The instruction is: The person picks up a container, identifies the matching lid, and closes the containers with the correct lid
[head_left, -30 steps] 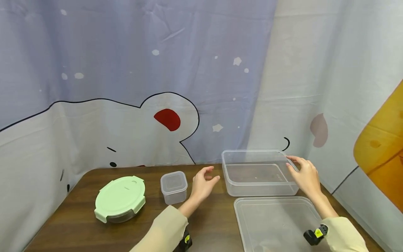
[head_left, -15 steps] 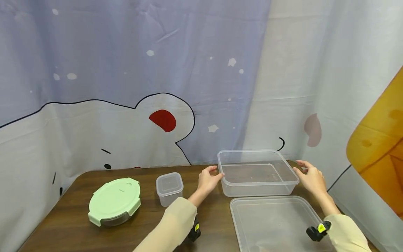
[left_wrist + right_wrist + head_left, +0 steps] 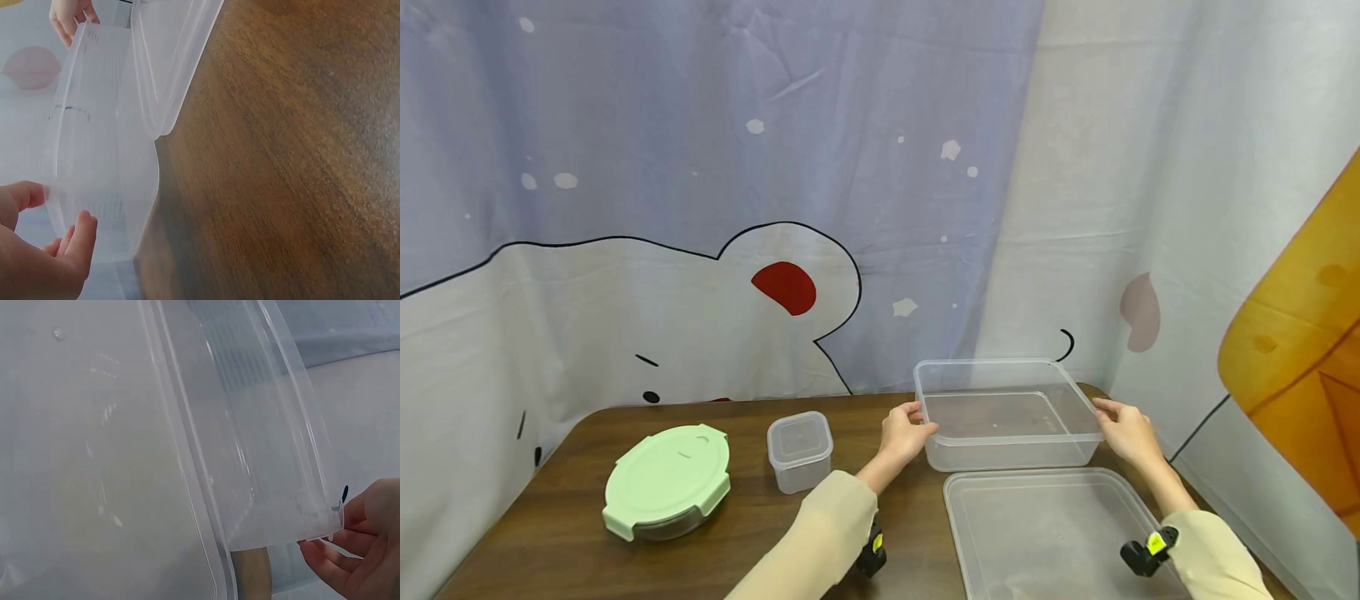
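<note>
A large clear rectangular container point(image 3: 1007, 454) stands without a lid at the back right of the brown table point(image 3: 550, 558). My left hand point(image 3: 906, 433) grips its left end, thumb on the rim. My right hand point(image 3: 1123, 429) holds its right end. In the left wrist view, my left hand point(image 3: 37, 250) has thumb and fingers curled at the container point(image 3: 100, 156) wall. The right wrist view shows my right hand point(image 3: 356, 544) pinching the container point(image 3: 262, 456) corner. The container's flat clear lid point(image 3: 1045, 533) lies on the table just in front of it.
A round container with a light green clip lid point(image 3: 666, 479) sits at the left. A small clear square lidded box point(image 3: 800, 450) stands between it and my left hand. A printed curtain point(image 3: 775, 208) hangs close behind the table and along its right side.
My left hand moved right from the open table and took hold of the container's left end. My right hand slid from the far rim down to the right end.
</note>
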A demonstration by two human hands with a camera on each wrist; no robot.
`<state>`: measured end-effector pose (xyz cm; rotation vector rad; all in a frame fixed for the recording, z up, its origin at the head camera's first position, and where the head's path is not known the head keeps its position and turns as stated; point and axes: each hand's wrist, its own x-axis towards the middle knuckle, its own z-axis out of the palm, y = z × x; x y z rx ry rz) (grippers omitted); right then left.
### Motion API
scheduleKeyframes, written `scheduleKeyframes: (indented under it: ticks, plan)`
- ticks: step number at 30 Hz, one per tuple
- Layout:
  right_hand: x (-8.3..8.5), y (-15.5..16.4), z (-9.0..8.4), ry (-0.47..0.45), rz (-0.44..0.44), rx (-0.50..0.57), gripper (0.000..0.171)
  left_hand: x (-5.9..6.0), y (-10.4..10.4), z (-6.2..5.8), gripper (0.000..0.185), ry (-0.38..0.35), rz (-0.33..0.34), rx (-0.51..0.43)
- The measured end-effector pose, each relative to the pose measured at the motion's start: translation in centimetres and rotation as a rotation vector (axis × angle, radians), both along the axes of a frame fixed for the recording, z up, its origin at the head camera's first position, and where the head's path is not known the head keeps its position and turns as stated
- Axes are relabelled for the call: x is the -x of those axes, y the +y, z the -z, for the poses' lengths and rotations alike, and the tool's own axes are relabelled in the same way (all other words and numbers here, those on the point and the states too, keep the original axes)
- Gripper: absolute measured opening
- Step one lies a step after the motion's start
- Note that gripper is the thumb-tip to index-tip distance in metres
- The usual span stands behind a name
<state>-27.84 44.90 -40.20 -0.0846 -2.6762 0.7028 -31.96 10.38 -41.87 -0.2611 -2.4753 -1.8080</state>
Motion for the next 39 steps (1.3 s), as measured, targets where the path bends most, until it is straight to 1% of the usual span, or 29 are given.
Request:
scheduleKeyframes:
  ticks: [4,9,14,16,21,27,34,39]
  plan:
    - [-0.1,-0.3,0.1,0.008,-0.004,-0.006,0.035,-0.2,-0.2,0.0,0.05,-0.004,-0.007,0.007]
    - [-0.3,-0.4,0.1,-0.008,-0.021,0.0,0.035,-0.5,-0.6,0.0,0.05,-0.006,-0.007,0.003]
    - [-0.3,-0.6,0.2,-0.015,-0.028,-0.011,0.035,-0.8,-0.9,0.2,0.051,-0.013,0.002,-0.009]
    - [-0.4,-0.6,0.3,-0.008,-0.03,-0.024,0.035,-1.0,-1.0,0.2,0.051,-0.013,0.002,-0.029]
    - [-0.6,-1.0,0.3,0.007,-0.032,-0.035,0.035,-1.6,-1.3,0.1,0.051,-0.019,0.002,-0.053]
    - [-1.1,-1.4,0.4,0.013,-0.022,-0.015,0.036,-2.2,-1.6,-0.1,0.052,-0.035,-0.009,-0.027]
    - [-1.7,-1.6,0.6,0.031,-0.025,0.002,0.037,-3.2,-2.0,-0.2,0.052,-0.054,-0.006,-0.053]
    - [-2.4,-1.8,0.8,0.039,-0.032,0.002,0.037,-3.9,-2.3,-0.3,0.053,-0.054,-0.011,-0.036]
